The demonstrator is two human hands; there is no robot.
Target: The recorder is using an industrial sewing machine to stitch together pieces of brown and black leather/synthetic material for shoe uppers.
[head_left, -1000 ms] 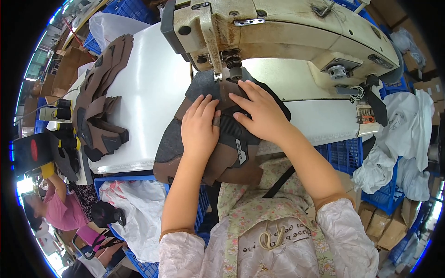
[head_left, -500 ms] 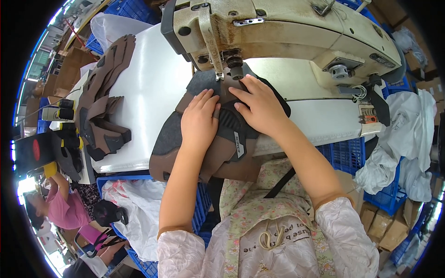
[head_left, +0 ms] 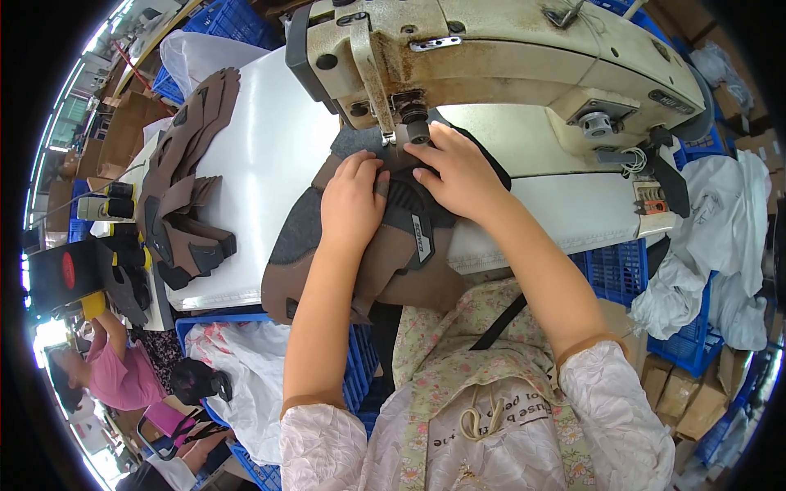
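Note:
A brown and dark-grey shoe upper (head_left: 307, 233) with a black ribbed patch and a small badge lies on the sewing machine's bed. Its far part sits beneath the presser foot (head_left: 388, 139), and its near part hangs over the table edge toward my lap. My left hand (head_left: 354, 203) rests on the upper, fingers slightly bent, left of the ribbed patch. To the right, my right hand (head_left: 465, 173) presses on the piece with fingers apart, its fingertips close to the foot. What lies under both palms is hidden.
The sewing machine (head_left: 491, 69) arches over the far side. Stacked brown uppers (head_left: 184, 139) lie at the table's left. Blue crates (head_left: 614, 270) with white plastic bags (head_left: 696, 237) stand right; another bag-filled crate (head_left: 360, 368) is below left. A person in pink (head_left: 123, 372) sits at far left.
My right fingers have drawn in and bent more beside the presser foot. My left fingers have also curled slightly. The upper's near edge has shifted a little.

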